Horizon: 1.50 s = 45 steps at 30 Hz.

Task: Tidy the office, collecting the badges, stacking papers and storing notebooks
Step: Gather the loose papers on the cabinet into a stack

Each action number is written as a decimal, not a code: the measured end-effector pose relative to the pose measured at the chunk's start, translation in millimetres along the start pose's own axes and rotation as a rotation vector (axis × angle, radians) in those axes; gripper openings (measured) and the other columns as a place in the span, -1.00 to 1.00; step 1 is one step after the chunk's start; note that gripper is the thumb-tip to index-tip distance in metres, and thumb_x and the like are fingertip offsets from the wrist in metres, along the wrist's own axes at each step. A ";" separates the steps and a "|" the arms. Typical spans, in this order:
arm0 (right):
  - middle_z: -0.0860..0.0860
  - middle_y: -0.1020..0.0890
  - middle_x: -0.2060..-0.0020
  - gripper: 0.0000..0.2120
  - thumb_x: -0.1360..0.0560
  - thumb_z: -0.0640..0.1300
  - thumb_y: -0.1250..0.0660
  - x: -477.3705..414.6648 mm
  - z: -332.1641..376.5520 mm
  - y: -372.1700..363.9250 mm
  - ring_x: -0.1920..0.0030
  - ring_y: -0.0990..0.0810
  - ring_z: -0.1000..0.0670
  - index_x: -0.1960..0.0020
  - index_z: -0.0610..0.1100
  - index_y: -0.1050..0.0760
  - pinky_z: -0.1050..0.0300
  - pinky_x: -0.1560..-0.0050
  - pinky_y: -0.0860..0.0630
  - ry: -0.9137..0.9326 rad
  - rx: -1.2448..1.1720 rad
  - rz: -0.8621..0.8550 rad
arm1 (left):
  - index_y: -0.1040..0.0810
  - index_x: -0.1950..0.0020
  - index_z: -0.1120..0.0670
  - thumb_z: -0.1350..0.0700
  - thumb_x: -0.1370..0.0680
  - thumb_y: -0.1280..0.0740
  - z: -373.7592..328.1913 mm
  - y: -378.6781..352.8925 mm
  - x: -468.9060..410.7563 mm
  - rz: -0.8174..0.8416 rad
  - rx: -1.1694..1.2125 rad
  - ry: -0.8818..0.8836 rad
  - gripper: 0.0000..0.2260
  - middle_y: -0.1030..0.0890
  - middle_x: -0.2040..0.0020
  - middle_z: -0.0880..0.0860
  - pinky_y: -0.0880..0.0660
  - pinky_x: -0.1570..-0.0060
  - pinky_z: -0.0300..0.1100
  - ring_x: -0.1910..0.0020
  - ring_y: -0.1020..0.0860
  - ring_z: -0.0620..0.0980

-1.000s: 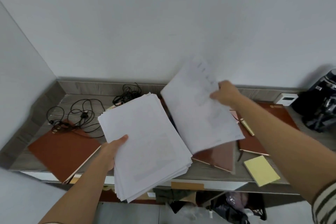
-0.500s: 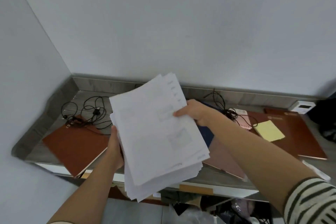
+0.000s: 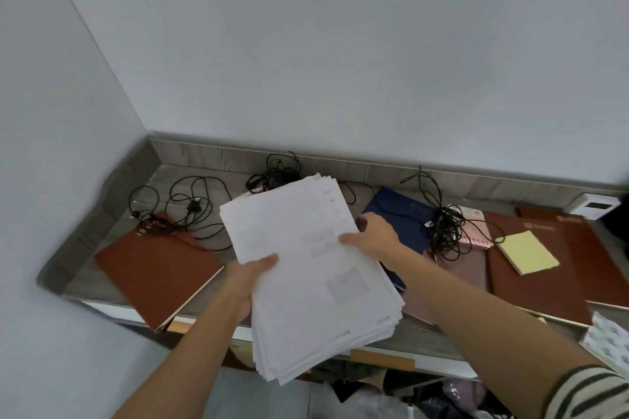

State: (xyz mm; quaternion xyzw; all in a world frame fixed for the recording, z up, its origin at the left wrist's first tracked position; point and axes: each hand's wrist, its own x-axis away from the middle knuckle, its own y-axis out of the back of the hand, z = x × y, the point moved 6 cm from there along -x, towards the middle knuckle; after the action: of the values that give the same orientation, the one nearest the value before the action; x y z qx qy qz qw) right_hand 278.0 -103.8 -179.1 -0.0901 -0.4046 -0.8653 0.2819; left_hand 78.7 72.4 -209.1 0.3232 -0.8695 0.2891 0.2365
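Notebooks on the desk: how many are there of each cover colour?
Brown notebooks: 3
Navy notebook: 1
Pink spiral notebook: 1
Mauve notebook: 1
Total: 6

A grey wood-grain desk (image 3: 235, 185) is carrying a navy notebook (image 3: 398, 224) near its middle. Left of the navy notebook, loose black cables (image 3: 180, 211) are sprawling beside a brown notebook (image 3: 156, 274) that is overhanging the front edge. Right of it, a pink spiral notebook (image 3: 476, 231) and a large brown notebook (image 3: 544, 286) are lying flat, with a small white device (image 3: 597, 209) sitting at the back.
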 end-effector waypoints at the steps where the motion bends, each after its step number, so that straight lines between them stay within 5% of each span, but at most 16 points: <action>1: -0.02 -0.63 0.00 -0.50 -0.35 0.07 -0.55 0.6 -3.0 0.3 0.06 -0.62 -0.03 -0.13 -0.18 -0.50 0.12 0.23 -0.52 -0.036 -0.130 0.028 | -0.56 -0.22 0.25 0.29 -0.43 -0.45 -5.5 -5.3 2.8 -0.006 -0.013 -0.035 -0.64 -0.64 -0.15 0.27 -0.62 0.12 0.05 -0.01 -0.65 0.24; 5: -0.06 -0.72 0.01 -0.34 -0.24 0.11 -0.62 10.6 -12.4 7.1 0.03 -0.72 -0.07 -0.21 -0.21 -0.57 0.00 -0.03 -0.63 -0.176 -0.562 0.319 | -0.54 -0.23 0.26 0.36 -0.39 -0.44 -60.3 -52.3 26.4 0.167 -0.114 -0.216 -0.60 -0.65 -0.12 0.25 -0.63 0.06 0.10 0.00 -0.67 0.22; 7: -0.08 -0.66 -0.18 -0.25 -0.22 0.16 -0.62 21.3 -2.8 19.3 -0.19 -0.63 -0.11 -0.31 -0.14 -0.53 -0.10 -0.24 -0.52 -0.129 -0.759 0.536 | -0.54 -0.23 0.25 0.34 -0.36 -0.47 -94.8 -83.0 43.0 0.309 -0.208 -0.312 -0.56 -0.65 -0.14 0.25 -0.62 0.02 0.11 -0.06 -0.65 0.24; 9: -0.12 -0.60 -0.26 -0.29 -0.24 0.11 -0.62 28.0 14.7 50.3 -0.25 -0.59 -0.14 -0.30 -0.14 -0.54 -0.09 -0.21 -0.53 0.007 -0.885 0.612 | -0.59 -0.18 0.21 0.32 -0.35 -0.51 -126.3 -110.3 58.2 0.433 -0.307 -0.406 -0.59 -0.66 -0.13 0.22 -0.62 0.03 0.07 -0.07 -0.65 0.22; 14: -0.17 -0.65 -0.17 -0.63 -0.29 -0.12 -0.58 36.1 49.9 158.4 -0.17 -0.63 -0.18 -0.08 -0.15 -0.68 -0.08 -0.12 -0.60 0.366 -0.961 0.293 | -0.63 -0.08 0.10 0.23 -0.26 -0.58 -187.6 -162.8 66.0 0.484 -0.410 -0.625 -0.59 -0.70 -0.05 0.11 -0.63 0.08 -0.03 -0.04 -0.67 0.13; 19: -0.15 -0.66 -0.15 -0.60 -0.27 -0.25 -0.56 40.1 44.5 192.0 -0.16 -0.64 -0.16 -0.09 -0.09 -0.67 -0.03 -0.10 -0.61 0.522 -0.821 0.117 | -0.66 -0.06 0.01 0.20 -0.25 -0.59 -180.7 -195.2 46.2 0.524 -0.441 -0.632 -0.60 -0.70 -0.07 0.06 -0.61 -0.05 -0.02 -0.09 -0.66 0.06; 25: -0.08 -0.67 -0.15 -0.38 -0.21 -0.13 -0.66 30.3 21.2 177.5 -0.17 -0.64 -0.11 -0.23 -0.07 -0.57 -0.12 -0.12 -0.59 0.468 -0.733 0.110 | -0.49 -0.30 0.12 0.15 -0.21 -0.65 -167.7 -205.1 36.2 0.487 -0.456 -0.668 -0.31 -0.65 -0.16 0.09 -0.62 0.00 -0.04 -0.14 -0.63 0.08; 31: -0.06 -0.70 -0.09 -0.57 -0.29 -0.14 -0.62 20.5 25.1 173.0 -0.10 -0.68 -0.09 -0.13 -0.02 -0.63 0.01 0.00 -0.64 0.501 -0.808 0.086 | -0.41 -0.35 0.09 -0.01 -0.10 -0.69 -169.3 -200.0 26.4 0.340 -0.339 -0.711 -0.11 -0.62 -0.21 0.09 -0.61 0.03 -0.03 -0.15 -0.62 0.07; 38: 0.02 -0.72 0.02 -0.71 -0.30 -0.07 -0.62 7.7 46.2 190.0 -0.01 -0.70 -0.03 0.01 0.10 -0.68 0.07 0.08 -0.64 0.649 -0.853 -0.092 | -0.56 -0.23 0.03 0.07 -0.19 -0.67 -168.8 -191.8 14.3 0.253 -0.346 -0.755 -0.35 -0.68 -0.12 0.03 -0.64 0.09 -0.06 -0.07 -0.67 0.04; 45: 0.00 -0.72 -0.03 -0.50 -0.19 -0.08 -0.65 -16.7 7.9 166.2 -0.06 -0.69 -0.02 -0.10 -0.09 -0.64 0.12 0.02 -0.64 0.458 -0.696 0.133 | -0.44 -0.30 0.14 0.27 -0.19 -0.63 -109.2 -178.0 -26.0 0.110 -0.467 -0.639 -0.28 -0.63 -0.17 0.07 -0.61 -0.06 0.04 -0.13 -0.63 0.03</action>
State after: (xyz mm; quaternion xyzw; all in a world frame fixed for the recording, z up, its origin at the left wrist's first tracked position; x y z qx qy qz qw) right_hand 384.4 -176.3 -72.4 -0.0112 -0.0082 -0.9279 0.3727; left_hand 245.2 44.0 -83.6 0.2875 -0.9576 -0.0191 0.0052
